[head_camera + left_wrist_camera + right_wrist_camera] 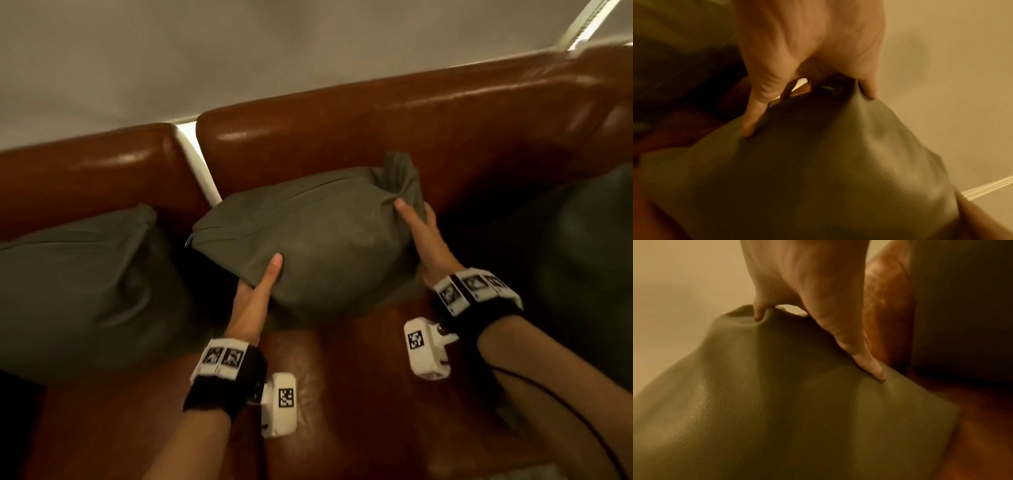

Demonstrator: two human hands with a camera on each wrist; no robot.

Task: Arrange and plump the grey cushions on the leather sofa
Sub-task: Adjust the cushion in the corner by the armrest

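A grey cushion [308, 236] is held between both hands over the brown leather sofa [376, 116], its zip edge facing up and left. My left hand [257, 294] grips its near left side, thumb on top and fingers underneath. My right hand [416, 233] grips its far right corner, bunching the cover. In the left wrist view the left hand [809, 65] pinches the cushion [818, 162] between thumb and fingers. In the right wrist view the right hand [809, 296] squeezes the cushion [777, 394], and one fingertip dents the fabric.
A second grey cushion [78, 284] leans on the left seat. A third, dark one [589, 246] sits at the right end, showing as a dark block [966, 308] in the right wrist view. A pale wall [239, 51] rises behind the sofa.
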